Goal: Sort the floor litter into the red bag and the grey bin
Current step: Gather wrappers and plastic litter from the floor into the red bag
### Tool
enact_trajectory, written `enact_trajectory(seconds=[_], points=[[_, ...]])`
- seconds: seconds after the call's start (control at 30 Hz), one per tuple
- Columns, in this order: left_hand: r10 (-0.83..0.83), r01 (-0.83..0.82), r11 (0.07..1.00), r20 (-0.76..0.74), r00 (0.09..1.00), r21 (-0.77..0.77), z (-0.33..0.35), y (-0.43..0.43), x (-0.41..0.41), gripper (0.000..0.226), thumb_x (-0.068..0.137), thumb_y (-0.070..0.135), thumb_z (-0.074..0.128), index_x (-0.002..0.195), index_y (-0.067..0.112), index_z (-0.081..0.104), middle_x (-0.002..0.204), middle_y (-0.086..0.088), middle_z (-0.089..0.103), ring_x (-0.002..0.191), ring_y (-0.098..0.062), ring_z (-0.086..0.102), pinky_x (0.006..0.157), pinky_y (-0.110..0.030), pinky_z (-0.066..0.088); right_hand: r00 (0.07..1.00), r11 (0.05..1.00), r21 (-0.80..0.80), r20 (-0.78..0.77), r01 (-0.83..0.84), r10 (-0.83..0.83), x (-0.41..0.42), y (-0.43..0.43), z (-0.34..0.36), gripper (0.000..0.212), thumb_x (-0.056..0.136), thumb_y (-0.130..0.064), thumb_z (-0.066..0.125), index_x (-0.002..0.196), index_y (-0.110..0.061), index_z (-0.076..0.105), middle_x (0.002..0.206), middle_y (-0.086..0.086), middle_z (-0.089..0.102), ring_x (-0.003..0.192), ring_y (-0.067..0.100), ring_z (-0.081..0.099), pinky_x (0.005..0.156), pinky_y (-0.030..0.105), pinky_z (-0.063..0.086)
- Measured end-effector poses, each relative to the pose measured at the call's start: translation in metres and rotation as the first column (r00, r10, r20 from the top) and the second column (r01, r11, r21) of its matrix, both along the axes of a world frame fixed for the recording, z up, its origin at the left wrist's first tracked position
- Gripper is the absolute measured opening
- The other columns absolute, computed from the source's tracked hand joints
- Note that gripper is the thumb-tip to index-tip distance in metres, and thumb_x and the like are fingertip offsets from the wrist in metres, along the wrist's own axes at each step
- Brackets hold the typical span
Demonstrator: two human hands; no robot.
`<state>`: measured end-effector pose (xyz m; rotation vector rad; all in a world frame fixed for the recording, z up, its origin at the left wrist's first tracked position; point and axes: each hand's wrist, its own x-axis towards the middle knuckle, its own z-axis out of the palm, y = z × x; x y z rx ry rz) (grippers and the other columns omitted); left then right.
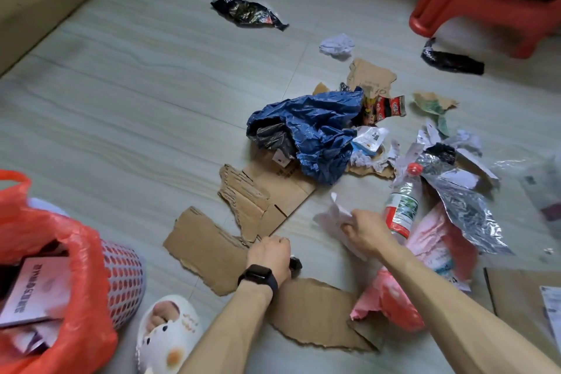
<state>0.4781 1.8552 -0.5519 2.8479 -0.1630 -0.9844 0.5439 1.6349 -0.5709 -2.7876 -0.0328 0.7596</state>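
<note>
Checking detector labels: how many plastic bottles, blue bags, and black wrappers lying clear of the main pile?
Plastic bottle: 1
Blue bag: 1
Black wrappers: 2, one far out on the floor, one by the red stool
Total: 4

Wears blk smartwatch, white cartoon-face slipper.

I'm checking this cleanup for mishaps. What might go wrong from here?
1. The left hand grips a small black scrap, the right hand pinches white paper; grabbing more may drop either.
2. The red bag looks nearly full; added litter might spill.
3. Torn cardboard lies near the slippered foot; stepping there could slide.
</note>
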Motion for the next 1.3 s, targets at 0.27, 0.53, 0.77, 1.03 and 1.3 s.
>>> enact_trajectory(seconds=[0.27, 0.53, 0.77, 1.03, 1.3], points=[[0.176, -0.167, 0.983, 0.168, 0.970, -0.071, 0.115, 0.091, 0.009, 0.013, 0.090, 0.028, 0.053, 0.101, 0.024, 0.049, 0.106, -0.008, 0.065, 0.094, -0.033, 0.062, 0.075, -0.039, 0.052, 0.987, 0.984, 0.079, 0.022, -0.159, 0.158, -0.066, 0.020, 0.104, 0.013, 0.093, -0.031, 0.059, 0.100, -0.020, 0.061, 0.105, 0.006, 0.071, 0.099, 0.027, 0.063, 0.069, 0.033, 0.039], [0.252, -0.281, 0.960, 0.478, 0.842, -0.011, 0.289, 0.221, -0.024, 0.028, 0.087, 0.052, 0.059, 0.100, 0.028, 0.052, 0.094, -0.003, 0.063, 0.090, -0.032, 0.062, 0.064, -0.031, 0.040, 0.774, 0.856, 0.014, 0.435, -0.517, 0.460, -0.068, 0.126, 0.284, 0.005, 0.097, -0.032, 0.052, 0.096, -0.028, 0.055, 0.093, -0.007, 0.058, 0.081, 0.014, 0.055, 0.068, 0.031, 0.051], [0.612, -0.609, 0.777, 0.412, 0.675, -0.155, 0.260, 0.330, -0.125, 0.023, 0.071, 0.056, 0.054, 0.081, 0.036, 0.047, 0.093, -0.003, 0.070, 0.090, -0.029, 0.065, 0.075, -0.035, 0.053, 0.764, 0.791, 0.212, 0.487, -0.573, 0.423, -0.089, 0.257, 0.340, 0.017, 0.086, -0.036, 0.056, 0.089, -0.020, 0.059, 0.083, 0.001, 0.067, 0.076, 0.025, 0.059, 0.062, 0.035, 0.047], [0.816, -0.741, 0.576, 0.197, 0.543, -0.345, 0.225, 0.359, -0.191, 0.049, 0.082, 0.048, 0.067, 0.124, 0.027, 0.052, 0.117, 0.000, 0.064, 0.109, -0.019, 0.060, 0.094, -0.028, 0.046, 0.943, 0.773, 0.555, 0.072, -0.308, 0.324, -0.129, 0.371, 0.261, 0.034, 0.079, -0.036, 0.068, 0.111, -0.026, 0.062, 0.104, -0.004, 0.070, 0.096, 0.018, 0.067, 0.082, 0.032, 0.055], [0.717, -0.621, 0.689, 0.226, 0.660, -0.374, 0.266, 0.337, -0.174, 0.039, 0.088, 0.040, 0.062, 0.124, 0.024, 0.058, 0.121, 0.002, 0.063, 0.112, -0.016, 0.058, 0.098, -0.026, 0.044, 0.937, 0.853, 0.392, 0.204, -0.344, 0.284, -0.143, 0.308, 0.278, 0.047, 0.091, -0.036, 0.062, 0.133, -0.019, 0.053, 0.130, 0.001, 0.063, 0.113, 0.017, 0.062, 0.095, 0.027, 0.048]])
